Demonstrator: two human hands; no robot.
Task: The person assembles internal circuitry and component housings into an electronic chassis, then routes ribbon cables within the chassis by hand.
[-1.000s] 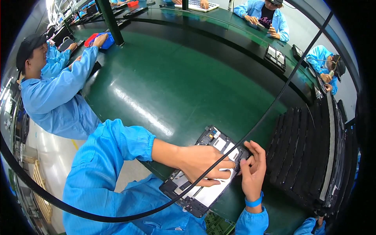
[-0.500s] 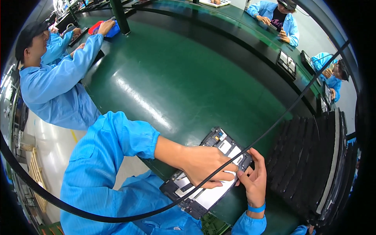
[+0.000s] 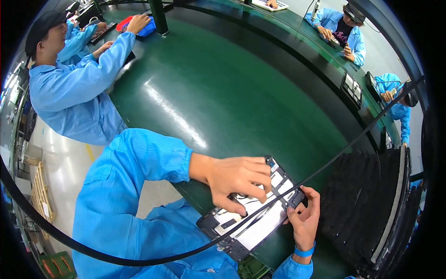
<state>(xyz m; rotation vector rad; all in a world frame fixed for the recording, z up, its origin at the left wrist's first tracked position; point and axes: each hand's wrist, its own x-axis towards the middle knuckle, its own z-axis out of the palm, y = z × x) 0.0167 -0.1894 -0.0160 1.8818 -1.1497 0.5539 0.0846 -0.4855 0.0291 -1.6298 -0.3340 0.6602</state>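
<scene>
An opened tablet-like device (image 3: 260,229) with a black frame and white and silver inner panels is tilted in front of me, near the green table's edge. My left hand (image 3: 239,180) reaches across its upper left part, palm down. Its fingers are bent but apart, the thumb touches or hovers just over the white panel, and I see nothing held. My right hand (image 3: 304,218) grips the device's right corner, thumb on top and fingers around the edge. A blue band (image 3: 304,251) circles my right wrist. The hands hide parts of the inside.
Black slabs (image 3: 360,200) stand in a row at the right. A black cable (image 3: 346,149) crosses the view. On the green table (image 3: 223,102), a co-worker (image 3: 79,93) works at the left, near red and blue trays (image 3: 147,29). Other people work across the table beside another opened device (image 3: 352,89).
My left hand has moved left and up from the device's right corner, and its fingers have spread. My right hand keeps its grip there. The whole view has shifted slightly.
</scene>
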